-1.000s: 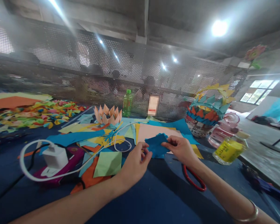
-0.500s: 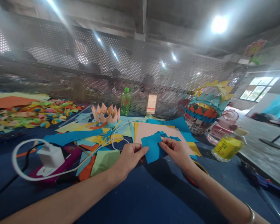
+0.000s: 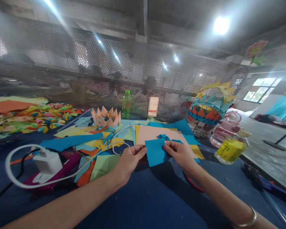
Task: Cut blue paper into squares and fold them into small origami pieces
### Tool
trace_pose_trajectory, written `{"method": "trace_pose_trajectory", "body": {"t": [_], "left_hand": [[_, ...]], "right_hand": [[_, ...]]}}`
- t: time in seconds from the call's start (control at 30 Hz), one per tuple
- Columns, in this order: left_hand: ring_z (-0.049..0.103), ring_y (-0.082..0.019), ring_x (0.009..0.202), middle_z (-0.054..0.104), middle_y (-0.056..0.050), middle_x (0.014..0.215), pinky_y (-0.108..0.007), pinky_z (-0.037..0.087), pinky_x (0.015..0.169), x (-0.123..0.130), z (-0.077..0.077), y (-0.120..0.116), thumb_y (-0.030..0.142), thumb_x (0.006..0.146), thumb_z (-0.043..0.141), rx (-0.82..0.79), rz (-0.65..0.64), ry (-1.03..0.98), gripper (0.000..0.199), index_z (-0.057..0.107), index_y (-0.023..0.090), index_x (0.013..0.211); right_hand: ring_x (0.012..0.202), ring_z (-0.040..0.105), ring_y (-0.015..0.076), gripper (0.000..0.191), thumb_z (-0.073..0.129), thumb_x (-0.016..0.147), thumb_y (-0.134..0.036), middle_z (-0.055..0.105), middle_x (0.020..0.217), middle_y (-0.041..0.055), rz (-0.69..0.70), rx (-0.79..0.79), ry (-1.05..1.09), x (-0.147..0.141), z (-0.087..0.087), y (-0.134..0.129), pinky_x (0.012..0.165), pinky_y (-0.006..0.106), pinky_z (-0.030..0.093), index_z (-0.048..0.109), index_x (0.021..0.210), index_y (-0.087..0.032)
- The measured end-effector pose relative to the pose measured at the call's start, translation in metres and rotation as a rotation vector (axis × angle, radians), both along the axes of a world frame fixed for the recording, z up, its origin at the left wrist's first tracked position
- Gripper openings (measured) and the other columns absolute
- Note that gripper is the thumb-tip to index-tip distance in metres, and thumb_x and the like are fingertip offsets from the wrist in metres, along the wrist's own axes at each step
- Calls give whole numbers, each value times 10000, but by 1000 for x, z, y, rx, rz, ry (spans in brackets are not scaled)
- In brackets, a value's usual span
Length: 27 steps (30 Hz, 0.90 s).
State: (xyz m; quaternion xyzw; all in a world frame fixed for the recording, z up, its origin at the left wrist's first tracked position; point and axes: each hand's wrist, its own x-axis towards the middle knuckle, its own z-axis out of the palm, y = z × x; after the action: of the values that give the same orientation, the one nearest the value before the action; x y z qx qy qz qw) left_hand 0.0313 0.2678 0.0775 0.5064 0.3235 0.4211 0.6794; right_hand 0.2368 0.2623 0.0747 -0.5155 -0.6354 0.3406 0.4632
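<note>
A square sheet of blue paper [image 3: 156, 152] is stretched between my two hands, above the dark blue table [image 3: 133, 203]. My left hand [image 3: 131, 157] pinches its upper left edge between thumb and fingers. At the upper right edge, my right hand [image 3: 178, 154] pinches it the same way. Behind the sheet lies a stack of paper with a pale pink sheet [image 3: 147, 132] on top, and small folded blue pieces [image 3: 163, 137] rest on it. A red ring-shaped object [image 3: 194, 184] shows partly beneath my right forearm.
To the left are a white charger [image 3: 47, 162] on a purple power strip [image 3: 69, 162], a looping white cable, paper scraps and a peach folded-paper ring [image 3: 106, 117]. A green bottle [image 3: 126, 106] stands behind. A folded-paper basket [image 3: 202, 117] and a yellow-labelled bottle [image 3: 231, 149] are at right.
The blue sheet has been turned more level and spread flatter between my hands. My left hand's grip has shifted up the sheet's left edge. The view has shifted slightly.
</note>
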Motion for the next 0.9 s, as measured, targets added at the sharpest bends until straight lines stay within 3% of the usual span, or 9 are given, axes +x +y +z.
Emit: {"method": "trace_pose_trajectory", "body": {"t": [0.1,0.3,0.5,0.73,0.9], "left_hand": [[630,-168,713,690,-56,796,-336,511,789,0,0,1,483,685,747,-15,-12,-15,398,693,127,854],[546,-121,628,603,-18,680,-245,484,620,-2,2,1,459,685,722,60,63,127,334,642,135,689],[583,-150,661,612,-34,724,-215,466,491,-4,5,1,427,699,677,64,128,213,296,613,143,748],[602,-180,815,627,-60,893,-310,555,670,-2,3,3,385,643,734,27,178,123,371,593,153,896],[572,-153,729,605,-45,803,-269,539,620,-3,3,4,466,699,697,21,123,96,361,638,140,842]], "right_hand": [[509,354,97,485,602,731,-652,381,547,-56,3,-5,20,0,-2,1,478,225,297,525,643,-181],[513,385,96,494,632,705,-656,394,550,-57,30,-45,79,-5,2,-4,494,227,352,504,626,-186],[629,515,108,373,713,713,-520,544,695,-14,166,-187,271,-11,8,-12,631,249,449,592,719,-167],[542,426,96,319,655,758,-467,492,583,-34,15,57,-25,-17,11,-16,524,229,361,580,665,-171],[549,430,104,312,600,810,-458,494,607,-24,-12,112,-73,-15,8,-15,519,234,356,569,689,-172]]}}
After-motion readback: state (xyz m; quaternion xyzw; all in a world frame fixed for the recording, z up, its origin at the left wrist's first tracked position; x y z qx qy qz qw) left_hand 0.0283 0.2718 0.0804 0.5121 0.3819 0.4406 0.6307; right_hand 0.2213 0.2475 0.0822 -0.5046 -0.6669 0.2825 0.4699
